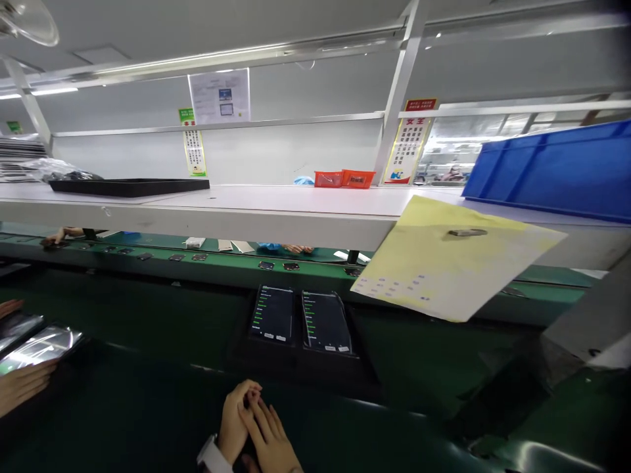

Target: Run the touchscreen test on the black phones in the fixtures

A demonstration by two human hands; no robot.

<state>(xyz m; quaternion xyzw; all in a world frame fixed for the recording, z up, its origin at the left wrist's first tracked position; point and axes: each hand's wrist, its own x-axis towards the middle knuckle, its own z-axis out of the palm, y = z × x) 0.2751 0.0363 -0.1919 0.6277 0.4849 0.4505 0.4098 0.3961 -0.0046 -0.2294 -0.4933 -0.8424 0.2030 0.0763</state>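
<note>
My left hand [235, 418] has a white watch or band at its wrist, and its fingers are curled together. Against its fingertips lies my right hand [273, 439], fingers stretched out. The two hands touch each other over the dark green work surface, with no object visible between them. Beyond them a black tray [296, 370] holds two flat screens side by side. Lines of white and green text are lit on the left screen [273, 315] and on the right screen [325, 320], which appears covered with clear film. Neither hand touches the tray.
At far left, a co-worker's hands [27, 387] are on shiny panels [42, 346]. Small dark parts [200, 257] line the green bench behind. Overhead runs a white shelf [276, 200] with a black tray [131, 188] and blue bin [552, 172]; a yellow sheet [444, 263] hangs down.
</note>
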